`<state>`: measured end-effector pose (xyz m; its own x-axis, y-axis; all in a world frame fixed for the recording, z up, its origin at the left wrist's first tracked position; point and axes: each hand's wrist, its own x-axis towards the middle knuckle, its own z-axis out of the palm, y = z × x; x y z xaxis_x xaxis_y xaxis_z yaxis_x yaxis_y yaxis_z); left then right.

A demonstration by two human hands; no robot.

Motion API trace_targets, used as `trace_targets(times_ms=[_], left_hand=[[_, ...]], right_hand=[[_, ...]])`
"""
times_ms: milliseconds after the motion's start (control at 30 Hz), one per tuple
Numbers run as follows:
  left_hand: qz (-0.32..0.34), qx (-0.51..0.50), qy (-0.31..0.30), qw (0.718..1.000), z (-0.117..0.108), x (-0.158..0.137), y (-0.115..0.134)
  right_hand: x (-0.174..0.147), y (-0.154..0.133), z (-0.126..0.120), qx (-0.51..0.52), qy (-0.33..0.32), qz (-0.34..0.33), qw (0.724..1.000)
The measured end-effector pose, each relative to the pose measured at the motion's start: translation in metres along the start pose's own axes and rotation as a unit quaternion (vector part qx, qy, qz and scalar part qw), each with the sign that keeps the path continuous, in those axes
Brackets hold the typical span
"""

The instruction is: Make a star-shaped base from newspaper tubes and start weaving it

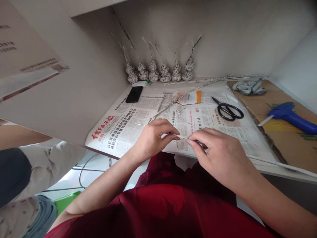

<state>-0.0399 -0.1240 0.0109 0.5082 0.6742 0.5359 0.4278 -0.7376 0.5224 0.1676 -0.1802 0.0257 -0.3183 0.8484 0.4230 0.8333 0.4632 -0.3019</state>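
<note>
Between my two hands runs a thin rolled newspaper strip (183, 136). My left hand (159, 132) pinches its left part between thumb and fingers. A short way to the right, the thumb and fingertips of my right hand (215, 143) are closed on the same strip. Both hands are over the front edge of a desk covered with newspaper (119, 122). Just beyond them, a long rolled paper stick (198, 87) slants away to the back right, crossing an orange and white packet piece (189, 97). My fingers hide part of the held strip.
Several woven paper gourds (164, 73) line the back wall. A black phone (134, 94) lies at the left. To the right are black-handled scissors (228, 109), a cardboard sheet (262, 132), crumpled paper (249, 86) and a blue glue gun (291, 115). Another person's arm (22, 136) shows at far left.
</note>
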Motion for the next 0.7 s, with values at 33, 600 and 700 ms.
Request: trace_targets(times_ms=[33, 600, 700], left_hand=[[-0.004, 0.001, -0.004, 1.0, 0.0, 0.0, 0.0], [-0.014, 0.027, -0.072, 0.997, 0.001, 0.009, -0.007], [-0.005, 0.046, -0.057, 0.997, 0.0, 0.009, -0.011]], right_hand=[[0.0, 0.001, 0.0, 0.001, -0.004, 0.004, 1.0], [0.01, 0.007, 0.004, 0.047, -0.059, 0.051, 0.996], [0.012, 0.011, 0.003, 0.07, -0.059, 0.071, 0.993]])
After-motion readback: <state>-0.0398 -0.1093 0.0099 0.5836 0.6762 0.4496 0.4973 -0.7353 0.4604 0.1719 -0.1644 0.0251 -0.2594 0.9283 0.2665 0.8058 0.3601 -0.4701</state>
